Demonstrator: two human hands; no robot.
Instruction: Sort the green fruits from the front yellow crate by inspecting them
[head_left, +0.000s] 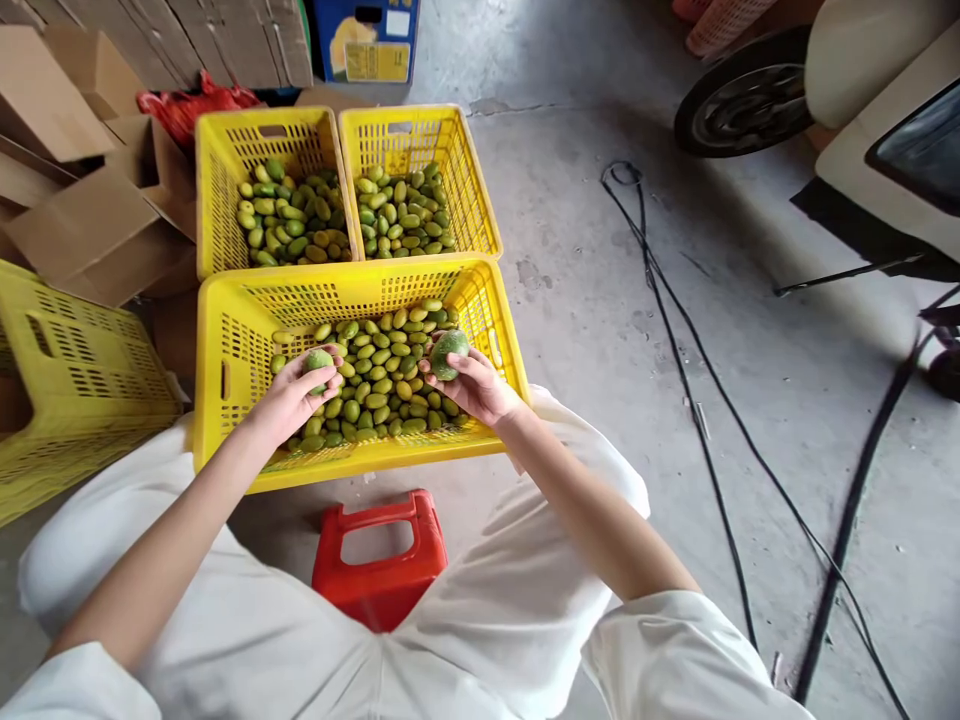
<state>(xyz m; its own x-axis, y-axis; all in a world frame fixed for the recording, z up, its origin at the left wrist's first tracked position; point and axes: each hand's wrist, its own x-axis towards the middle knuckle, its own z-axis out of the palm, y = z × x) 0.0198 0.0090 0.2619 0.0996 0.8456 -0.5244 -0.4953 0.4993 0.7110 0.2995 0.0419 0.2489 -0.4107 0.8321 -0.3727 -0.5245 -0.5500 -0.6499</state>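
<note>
My left hand (289, 400) is closed around a green oval fruit (319, 368), with the thumb across it. In my right hand (484, 388) sits a larger, speckled green oval fruit (450, 352), gripped between thumb and fingers. Both hands are above the near yellow crate (352, 462), the left one left of its middle and the right one by its right side. Below them lies a heap of small green and yellowish oval fruits (379, 375); their exact kind I cannot tell.
Two more yellow crates (266, 118) of similar fruits stand behind the near one. Between my knees is a red plastic stool (382, 585). Cardboard boxes (90, 230) and a tilted yellow crate (97, 350) are on the left. Black cables (697, 400) and a wheeled vehicle (885, 110) occupy the right.
</note>
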